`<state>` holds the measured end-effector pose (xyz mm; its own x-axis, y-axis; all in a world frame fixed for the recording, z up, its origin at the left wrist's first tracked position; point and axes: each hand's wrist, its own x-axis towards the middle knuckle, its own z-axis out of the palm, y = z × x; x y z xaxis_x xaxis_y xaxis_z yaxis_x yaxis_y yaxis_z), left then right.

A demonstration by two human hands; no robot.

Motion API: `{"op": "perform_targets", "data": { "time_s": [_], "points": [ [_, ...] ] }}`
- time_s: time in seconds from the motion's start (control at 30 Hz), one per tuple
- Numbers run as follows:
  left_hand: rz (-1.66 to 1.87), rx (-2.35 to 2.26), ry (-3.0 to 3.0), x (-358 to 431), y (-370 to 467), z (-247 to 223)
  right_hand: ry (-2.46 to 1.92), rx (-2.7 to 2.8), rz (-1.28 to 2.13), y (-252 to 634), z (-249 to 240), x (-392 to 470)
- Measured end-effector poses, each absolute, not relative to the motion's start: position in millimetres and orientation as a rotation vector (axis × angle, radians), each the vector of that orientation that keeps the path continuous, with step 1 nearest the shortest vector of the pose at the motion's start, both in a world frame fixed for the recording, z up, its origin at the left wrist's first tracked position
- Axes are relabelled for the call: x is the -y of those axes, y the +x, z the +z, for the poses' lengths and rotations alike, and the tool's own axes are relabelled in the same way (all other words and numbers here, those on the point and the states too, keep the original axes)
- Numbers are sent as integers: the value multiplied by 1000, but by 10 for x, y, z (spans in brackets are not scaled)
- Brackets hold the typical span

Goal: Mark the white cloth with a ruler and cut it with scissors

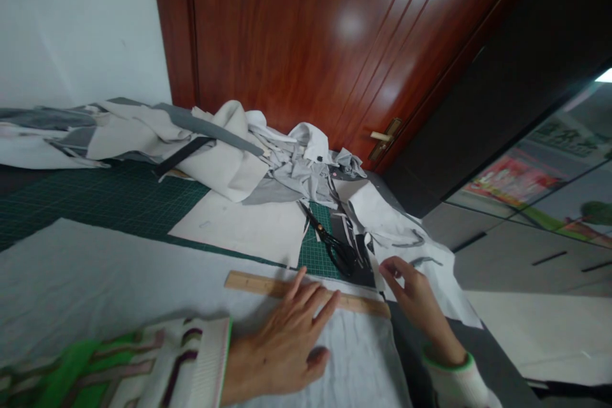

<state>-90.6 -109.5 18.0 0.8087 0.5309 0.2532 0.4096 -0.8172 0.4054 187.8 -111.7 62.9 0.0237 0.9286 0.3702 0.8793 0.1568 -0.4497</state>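
Note:
My left hand (294, 338) lies with fingers spread on a wooden ruler (361, 305), pressing it on a light grey cloth (143, 280). The ruler runs close to the cloth's far edge. At the cloth's right corner, my right hand (411, 293) has thumb and index finger pinched on a narrow white fabric strip (375, 268); the fingertips partly cover it. Just beyond the hands, black-handled scissors (335, 248) rest on the green cutting mat (318, 261), blades pointing away to the left.
A pale cloth piece (243, 226) lies beyond the grey cloth. Heaped fabric scraps (229, 153) line the table's back edge, with more white fabric (406, 229) on the right. Behind stands a reddish wooden door (287, 32); a glass-fronted cabinet (540, 172) is at the right.

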Motion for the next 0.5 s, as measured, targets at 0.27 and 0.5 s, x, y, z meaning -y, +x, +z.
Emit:
{"op": "perform_targets", "data": {
  "time_s": [0.27,0.5],
  "points": [
    [348,-711,2634,1192,-931,140,-1701,2005,254,1851,702,778],
    [576,-613,2674,1172,-930,44,-1748,2054,310,1653,773,61]
  ]
}}
